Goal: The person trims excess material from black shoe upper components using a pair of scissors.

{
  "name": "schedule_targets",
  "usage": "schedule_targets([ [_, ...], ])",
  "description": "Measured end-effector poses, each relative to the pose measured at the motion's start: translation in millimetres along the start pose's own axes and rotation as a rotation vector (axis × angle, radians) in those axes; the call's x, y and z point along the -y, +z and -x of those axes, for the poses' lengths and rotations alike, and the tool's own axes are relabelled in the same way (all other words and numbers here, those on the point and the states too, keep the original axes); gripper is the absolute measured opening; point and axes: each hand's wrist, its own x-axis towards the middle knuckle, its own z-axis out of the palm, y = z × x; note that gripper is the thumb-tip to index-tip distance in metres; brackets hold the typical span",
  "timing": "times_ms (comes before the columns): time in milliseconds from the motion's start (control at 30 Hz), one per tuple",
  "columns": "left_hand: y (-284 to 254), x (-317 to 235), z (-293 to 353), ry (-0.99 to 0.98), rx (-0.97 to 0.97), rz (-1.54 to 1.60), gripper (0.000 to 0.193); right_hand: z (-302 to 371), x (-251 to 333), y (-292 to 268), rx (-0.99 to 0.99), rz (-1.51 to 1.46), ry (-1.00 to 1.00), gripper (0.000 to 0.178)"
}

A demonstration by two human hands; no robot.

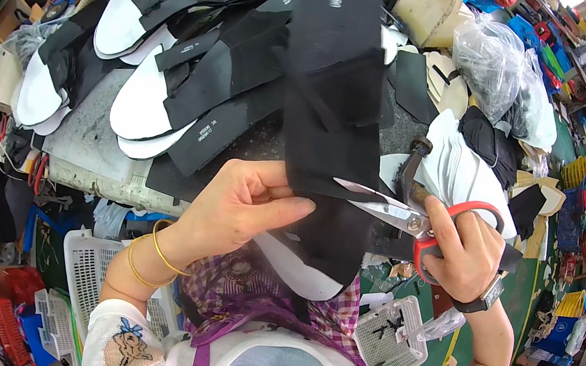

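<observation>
My left hand (246,202) is pinched on the edge of a long, flat, black sheet-like piece (331,119), which rises in front of me above the near side of the grey worktable (115,169). My right hand (465,249) is closed round the red handles of a pair of silver-bladed scissors (412,219), their blades slightly parted at the lower edge of the black piece. The tips point toward my left thumb, with only a small gap between them. Beyond the scissors, room is tight: a hammer with a dark metal head (420,147) lies close to the blades, and a fanned stack of white, sole-shaped sheets (464,170) sits just past my knuckles. On my left, overlapping black straps and white-soled pieces (227,66) reach nearly to the table's edge. Below my hands there is more space, above my purple checked apron (236,283).

The black piece's upper end is cut off by the top of the view, and it hides the middle of the table. My curled left fingers are partly hidden, as is the hammer's handle near my right hand. A white rounded piece (308,276) hangs below; I cannot tell whether it is joined to the black one.
</observation>
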Motion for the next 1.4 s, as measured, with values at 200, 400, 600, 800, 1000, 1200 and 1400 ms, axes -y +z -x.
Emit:
schedule_targets([
  [200,-4.2,-1.1,-1.7,-0.023,0.098,-0.061,0.024,-4.9,-4.0,2.9,0.013,0.004,-0.069,0.057],
  [400,1.9,-8.7,-0.6,-0.047,0.150,-0.163,0.019,-22.7,-1.3,3.7,-0.037,-0.012,-0.127,0.053],
  [600,0.1,-13.6,2.6,-0.139,0.154,-0.216,0.019,-30.9,0.6,3.5,-0.120,0.060,-0.191,0.053],
  [800,9.4,-4.7,0.5,0.024,0.036,-0.210,0.023,-15.4,18.7,19.3,-0.103,-0.358,0.109,0.056],
  [1000,27.8,-8.4,9.3,0.401,-0.104,-0.758,0.019,-19.7,41.0,20.4,-0.032,-1.266,0.635,0.048],
  [1200,51.0,-3.8,15.1,0.824,-0.048,-1.398,0.043,-17.6,56.7,11.2,-0.374,-1.523,0.652,0.054],
  [1400,46.2,5.2,9.0,0.346,0.220,-0.664,0.047,-15.8,59.6,12.1,-0.361,-1.647,0.914,0.041],
])
